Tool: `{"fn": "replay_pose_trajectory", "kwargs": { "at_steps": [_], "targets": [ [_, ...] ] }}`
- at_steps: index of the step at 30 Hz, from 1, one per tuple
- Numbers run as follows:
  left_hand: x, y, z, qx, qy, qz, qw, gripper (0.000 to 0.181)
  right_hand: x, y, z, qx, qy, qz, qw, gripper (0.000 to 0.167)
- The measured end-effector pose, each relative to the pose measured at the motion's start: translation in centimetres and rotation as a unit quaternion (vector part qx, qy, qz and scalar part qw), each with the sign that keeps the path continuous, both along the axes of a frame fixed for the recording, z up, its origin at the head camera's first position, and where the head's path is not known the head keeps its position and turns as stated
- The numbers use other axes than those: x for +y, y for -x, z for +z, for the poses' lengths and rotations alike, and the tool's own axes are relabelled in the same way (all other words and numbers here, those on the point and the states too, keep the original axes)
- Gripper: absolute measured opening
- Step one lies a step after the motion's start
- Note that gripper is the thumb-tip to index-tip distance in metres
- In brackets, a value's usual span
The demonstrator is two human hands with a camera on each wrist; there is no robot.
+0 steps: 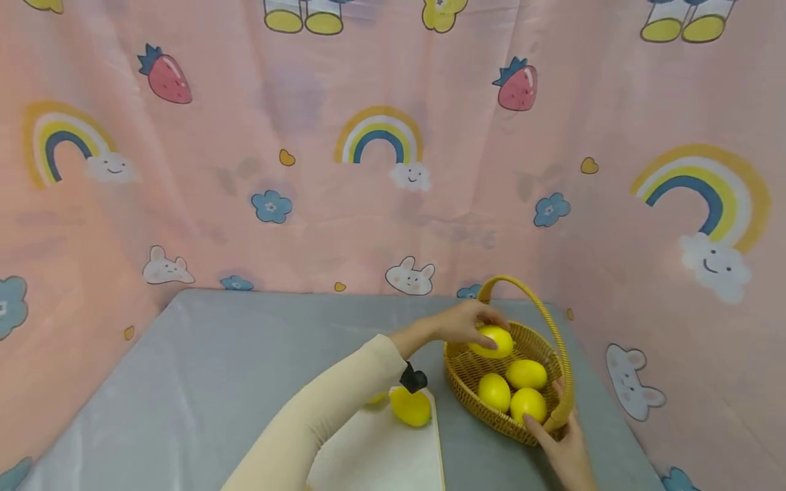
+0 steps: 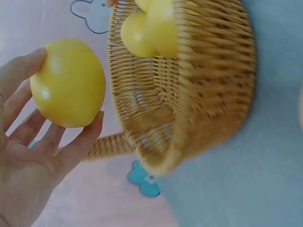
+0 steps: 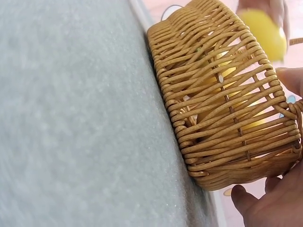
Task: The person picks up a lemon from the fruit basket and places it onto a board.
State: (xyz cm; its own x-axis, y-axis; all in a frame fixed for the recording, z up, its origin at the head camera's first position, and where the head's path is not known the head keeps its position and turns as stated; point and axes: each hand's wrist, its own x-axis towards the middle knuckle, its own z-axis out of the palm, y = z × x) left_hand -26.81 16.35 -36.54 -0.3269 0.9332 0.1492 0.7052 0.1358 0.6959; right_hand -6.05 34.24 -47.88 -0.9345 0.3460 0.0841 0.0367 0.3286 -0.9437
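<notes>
My left hand (image 1: 463, 323) pinches a yellow lemon (image 2: 71, 85) between thumb and fingers, above the far left part of a brown wicker basket (image 2: 213, 80). In the left wrist view the lemon is apart from the basket's rim. Three more lemons (image 1: 526, 374) lie inside the basket, toward its near right end. At that end my right hand (image 1: 568, 450) holds the basket, thumb over the rim and fingers around the outer side. The right wrist view shows the basket's woven side (image 3: 227, 104) close up, with yellow showing through the gaps.
A white board (image 1: 374, 450) lies left of the basket with a lemon (image 1: 411, 408) on its far right corner. Another yellow piece (image 1: 377, 397) is mostly behind the left sleeve. The basket's tall handle (image 1: 546, 317) arches above it. A pink patterned curtain (image 1: 344, 232) surrounds the grey table (image 1: 202, 354).
</notes>
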Motion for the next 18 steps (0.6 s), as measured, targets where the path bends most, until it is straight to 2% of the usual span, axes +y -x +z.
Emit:
{"fn": "replay_pose_trajectory", "kwargs": {
  "at_steps": [5, 8, 13, 18],
  "targets": [
    [-4.0, -0.6, 1.0, -0.001, -0.024, -0.015, 0.9996, 0.039, 0.1, 0.0, 0.0, 0.0, -0.022, -0.011, 0.9997, 0.085],
    [-6.4, -1.0, 1.2, -0.013, -0.032, -0.008, 0.9994, 0.039, 0.2, -0.1, 0.2, -0.008, -0.022, -0.012, 0.9997, 0.085],
    [-11.0, -1.4, 0.9, -0.036, -0.04, 0.02, 0.9983, 0.038, 0.2, -0.2, 0.4, -0.029, -0.023, -0.012, 0.9992, 0.087],
    [-16.4, -2.1, 0.0, -0.043, -0.043, 0.05, 0.9968, 0.038, -0.1, 0.1, 0.6, -0.046, -0.022, -0.009, 0.9986, 0.087]
  ]
}}
